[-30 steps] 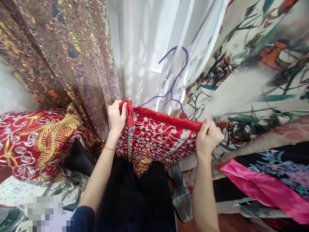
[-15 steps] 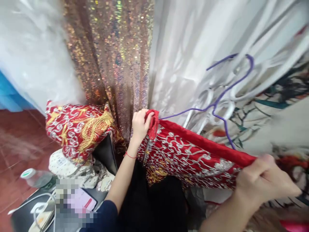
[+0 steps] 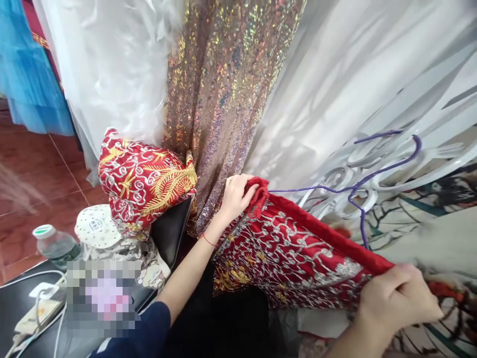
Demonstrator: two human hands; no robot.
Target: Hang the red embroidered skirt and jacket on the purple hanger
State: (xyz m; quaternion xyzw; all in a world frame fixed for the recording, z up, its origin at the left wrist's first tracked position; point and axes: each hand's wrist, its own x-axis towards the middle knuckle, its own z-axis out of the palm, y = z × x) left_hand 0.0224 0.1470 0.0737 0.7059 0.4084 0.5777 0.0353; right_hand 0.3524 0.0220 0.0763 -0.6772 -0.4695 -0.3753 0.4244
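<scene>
A red embroidered skirt (image 3: 298, 238) with silver scrolls and gold patches is stretched between my two hands. My left hand (image 3: 238, 196) pinches one end of its plain red waistband, where a red tie is bunched. On the right, my right hand (image 3: 400, 293) is closed round the other end of the waistband. A purple hanger (image 3: 357, 191) stands up behind the waistband, its hook toward the upper right; its lower part is hidden by the cloth. The skirt's lower part hangs down toward my dark-clothed lap.
A red and gold embroidered garment (image 3: 145, 184) lies over a black chair. Below it are a polka-dot cap (image 3: 97, 226), a bottle (image 3: 55, 246) and a power strip (image 3: 40, 315). Sequined fabric (image 3: 223, 89), white gowns and a blue dress (image 3: 33, 74) hang behind. White scrollwork (image 3: 367, 199) stands at right.
The view has turned left, so the background sits further right and more of the blue dress shows. Both hands keep hold of the waistband, which slopes slightly more steeply to the right.
</scene>
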